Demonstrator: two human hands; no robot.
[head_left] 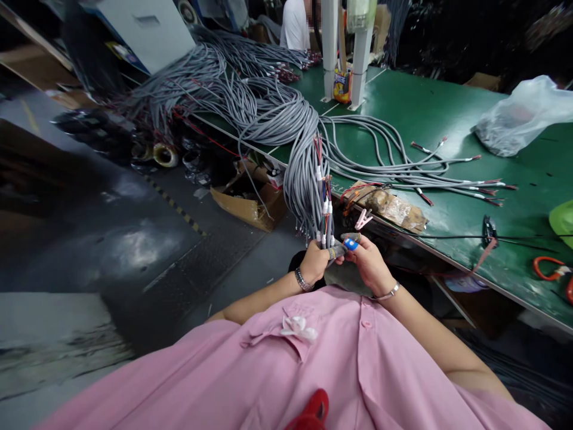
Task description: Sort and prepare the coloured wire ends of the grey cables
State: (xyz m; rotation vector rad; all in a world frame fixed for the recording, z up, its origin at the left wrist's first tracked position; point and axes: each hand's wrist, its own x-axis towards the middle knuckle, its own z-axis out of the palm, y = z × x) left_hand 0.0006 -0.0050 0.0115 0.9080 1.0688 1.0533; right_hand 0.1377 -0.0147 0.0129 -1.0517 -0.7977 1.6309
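My left hand [314,263], a watch on its wrist, is closed at the lower ends of several grey cables [304,179] that hang over the bench edge. White bands and stripped coloured wires [327,188] show just above it. Close beside it, my right hand [370,266] has its fingers pinched together. A small blue piece [350,244] with a white mark sits at its thumb tip; whether it is worn or held I cannot tell. Grey coverings wrap some fingertips of both hands. What lies between the right fingers is hidden.
A large heap of grey cables [215,77] covers the left of the green bench [403,101]. On the bench are a taped cardboard piece [394,209], a pink clip [363,219], a plastic bag [519,116] and orange-handled tool [548,267]. An open carton [250,206] stands below. A person [295,24] is behind.
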